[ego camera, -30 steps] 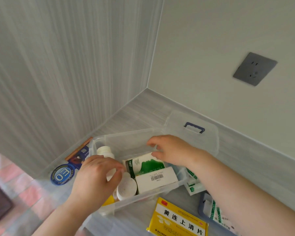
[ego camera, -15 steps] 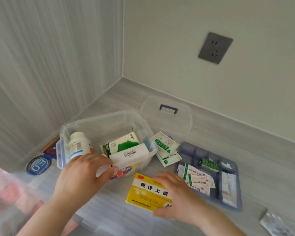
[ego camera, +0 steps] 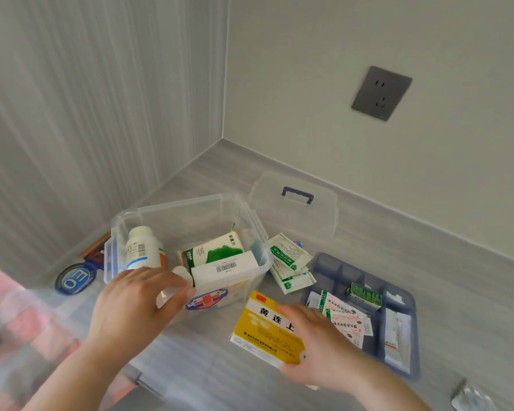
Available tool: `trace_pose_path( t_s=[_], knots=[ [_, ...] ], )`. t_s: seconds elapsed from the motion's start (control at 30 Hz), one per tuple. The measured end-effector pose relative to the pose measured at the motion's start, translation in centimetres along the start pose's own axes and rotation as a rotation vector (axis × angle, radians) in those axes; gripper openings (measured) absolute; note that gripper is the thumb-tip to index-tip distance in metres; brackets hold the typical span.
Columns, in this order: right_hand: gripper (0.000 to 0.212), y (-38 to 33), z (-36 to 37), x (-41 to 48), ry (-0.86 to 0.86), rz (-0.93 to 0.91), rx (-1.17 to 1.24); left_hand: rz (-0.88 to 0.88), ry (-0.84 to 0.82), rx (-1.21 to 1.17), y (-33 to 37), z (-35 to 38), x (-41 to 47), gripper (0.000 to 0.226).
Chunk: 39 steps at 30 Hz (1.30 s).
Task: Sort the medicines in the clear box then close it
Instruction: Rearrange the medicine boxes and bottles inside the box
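Right hand (ego camera: 318, 348) closed around yellow medicine box (ego camera: 264, 330) on grey counter (ego camera: 398, 241), beside clear box (ego camera: 187, 215); left hand (ego camera: 131, 304) clasping white item at its front rim, lid (ego camera: 294, 203) off behind.

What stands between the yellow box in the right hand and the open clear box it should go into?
Nothing visible blocks the way. The yellow box sits in the right hand just in front of the clear box, whose top is open. The left hand rests at its near rim, left of the path.
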State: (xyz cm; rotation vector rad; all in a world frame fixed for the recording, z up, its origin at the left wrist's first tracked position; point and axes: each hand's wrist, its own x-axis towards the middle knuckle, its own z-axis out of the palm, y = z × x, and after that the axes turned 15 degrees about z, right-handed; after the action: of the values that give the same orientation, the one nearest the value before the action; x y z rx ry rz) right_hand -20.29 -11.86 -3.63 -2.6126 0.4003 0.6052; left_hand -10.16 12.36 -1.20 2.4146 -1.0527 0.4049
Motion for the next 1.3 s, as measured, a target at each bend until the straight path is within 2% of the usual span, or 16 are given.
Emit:
trace_pose_path(
  t_s=[0.1, 0.23, 0.43, 0.53, 0.7, 0.9, 1.1, 1.3],
  knots=[
    [0.08, 0.2, -3.3, -0.9, 0.022, -0.004, 0.042, -0.043, 0.041, -0.016, -0.1, 0.0, -0.1, 0.044],
    [0.078, -0.2, -7.3, -1.6, 0.016, -0.004, -0.008, -0.063, 0.088, -0.055, -0.8, 0.1, 0.0, 0.043],
    [0.079, -1.5, -11.2, -1.1, -0.14, -0.044, -0.197, -0.059, 0.085, -0.039, -1.3, -0.1, 0.4, 0.04],
    [0.073, -2.1, -12.9, -1.1, -0.195, -0.069, -0.213, -0.062, 0.101, -0.044, -1.5, -0.1, 0.4, 0.038],
    [0.076, -3.9, -15.1, -0.1, -0.149, -0.129, -0.14, -0.061, 0.11, -0.034, -1.6, 0.2, 0.2, 0.036],
    [0.085, -9.7, -13.2, 5.2, 0.001, -0.359, -0.048, -0.053, 0.132, -0.035, -1.7, 0.2, 0.4, 0.033],
    [0.093, -14.2, -8.3, 10.2, -0.04, -0.418, 0.148, -0.056, 0.153, -0.056, -2.0, 0.5, 0.1, 0.031],
    [0.088, -14.0, -7.0, 12.6, 0.024, -0.454, -0.067, -0.067, 0.116, -0.061, -2.1, 0.4, 0.1, 0.03]
  ],
)
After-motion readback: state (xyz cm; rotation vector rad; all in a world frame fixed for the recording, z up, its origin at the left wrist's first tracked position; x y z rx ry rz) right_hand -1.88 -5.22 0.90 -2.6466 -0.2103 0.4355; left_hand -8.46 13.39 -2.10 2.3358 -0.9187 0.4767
